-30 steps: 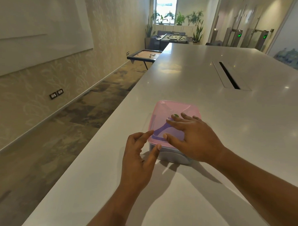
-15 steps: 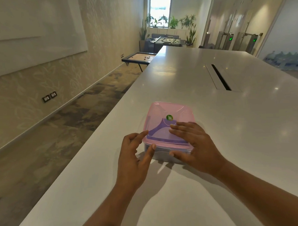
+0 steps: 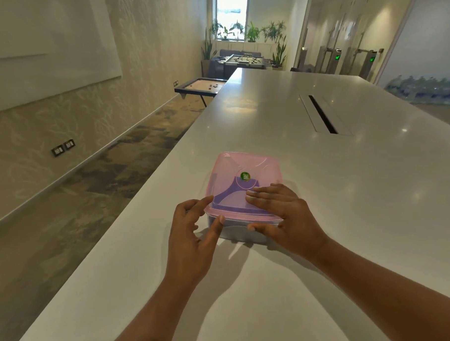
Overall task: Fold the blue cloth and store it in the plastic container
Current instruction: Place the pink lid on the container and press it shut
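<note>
The plastic container (image 3: 237,233) stands on the white table (image 3: 361,195) with its pink see-through lid (image 3: 244,164) on top. Through the lid the blue cloth (image 3: 228,201) shows as a folded shape inside. A green round sticker (image 3: 245,176) marks the lid's middle. My right hand (image 3: 285,214) lies flat on the lid's near right part, its thumb against the front wall under the rim. My left hand (image 3: 188,239) is at the near left corner, fingers apart, index tip on the lid and thumb tip at the rim.
The table's left edge (image 3: 142,197) runs close beside the container, with carpeted floor below. A long cable slot (image 3: 322,114) is set into the table farther back on the right. A low game table (image 3: 202,85) stands on the floor beyond.
My right hand has slid back toward the lid's near edge, uncovering the green sticker. My left hand stays at the near left corner. The view has shifted slightly.
</note>
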A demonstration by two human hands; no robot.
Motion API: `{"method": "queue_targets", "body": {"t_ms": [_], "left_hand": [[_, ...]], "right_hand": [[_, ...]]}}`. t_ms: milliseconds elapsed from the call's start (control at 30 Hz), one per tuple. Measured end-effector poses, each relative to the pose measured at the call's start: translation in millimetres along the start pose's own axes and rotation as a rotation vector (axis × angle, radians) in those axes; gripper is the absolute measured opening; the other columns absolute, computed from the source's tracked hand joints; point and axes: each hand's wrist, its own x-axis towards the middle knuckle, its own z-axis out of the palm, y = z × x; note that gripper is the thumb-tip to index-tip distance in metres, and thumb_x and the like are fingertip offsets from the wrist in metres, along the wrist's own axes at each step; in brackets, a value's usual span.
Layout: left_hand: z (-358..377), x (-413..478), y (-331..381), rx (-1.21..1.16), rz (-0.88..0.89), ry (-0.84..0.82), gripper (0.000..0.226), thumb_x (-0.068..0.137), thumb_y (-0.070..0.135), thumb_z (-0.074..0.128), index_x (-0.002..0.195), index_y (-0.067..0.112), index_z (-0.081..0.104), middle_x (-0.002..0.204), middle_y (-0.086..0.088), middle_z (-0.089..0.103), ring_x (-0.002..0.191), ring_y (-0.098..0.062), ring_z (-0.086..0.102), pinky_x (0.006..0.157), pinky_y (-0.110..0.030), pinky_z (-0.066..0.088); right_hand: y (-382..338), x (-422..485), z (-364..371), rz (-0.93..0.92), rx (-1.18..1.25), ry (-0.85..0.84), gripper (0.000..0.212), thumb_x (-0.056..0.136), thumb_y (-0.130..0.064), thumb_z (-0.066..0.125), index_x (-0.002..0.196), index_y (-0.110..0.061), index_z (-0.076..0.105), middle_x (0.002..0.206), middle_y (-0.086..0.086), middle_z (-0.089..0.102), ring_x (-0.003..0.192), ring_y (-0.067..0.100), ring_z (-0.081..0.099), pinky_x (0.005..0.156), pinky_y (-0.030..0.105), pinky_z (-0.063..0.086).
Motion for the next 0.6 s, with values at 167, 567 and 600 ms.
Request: {"method": "queue_targets", "body": {"t_ms": [167, 567, 600], "left_hand": [[-0.2, 0.8, 0.3, -0.008, 0.004, 0.000, 0.045, 0.083, 0.040, 0.063, 0.127, 0.032, 0.056, 0.120, 0.007, 0.050, 0.109, 0.004, 0.049, 0.075, -0.005, 0.046], [3.4, -0.6, -10.1, 0.056, 0.039, -0.012, 0.049, 0.086, 0.038, 0.066, 0.128, 0.050, 0.045, 0.121, 0.015, 0.048, 0.111, 0.002, 0.050, 0.074, -0.007, 0.049], [3.7, -0.9, -11.0, 0.072, 0.039, -0.017, 0.049, 0.087, 0.040, 0.066, 0.128, 0.052, 0.043, 0.122, 0.016, 0.048, 0.111, 0.002, 0.051, 0.074, -0.008, 0.049]], "right_hand": [[-1.8, -1.2, 3.5, -0.058, -0.056, 0.046, 0.051, 0.081, -0.041, 0.070, 0.114, -0.003, 0.070, 0.118, 0.012, 0.071, 0.114, 0.020, 0.065, 0.102, 0.044, 0.048], [-5.9, -9.5, 8.5, 0.060, -0.088, 0.018, 0.053, 0.081, -0.039, 0.075, 0.128, -0.016, 0.064, 0.132, -0.001, 0.065, 0.127, 0.012, 0.054, 0.106, 0.042, 0.044], [-6.4, -10.4, 8.4, 0.069, -0.099, 0.007, 0.054, 0.082, -0.039, 0.073, 0.130, -0.017, 0.063, 0.133, -0.001, 0.064, 0.128, 0.012, 0.053, 0.107, 0.042, 0.043]]}}
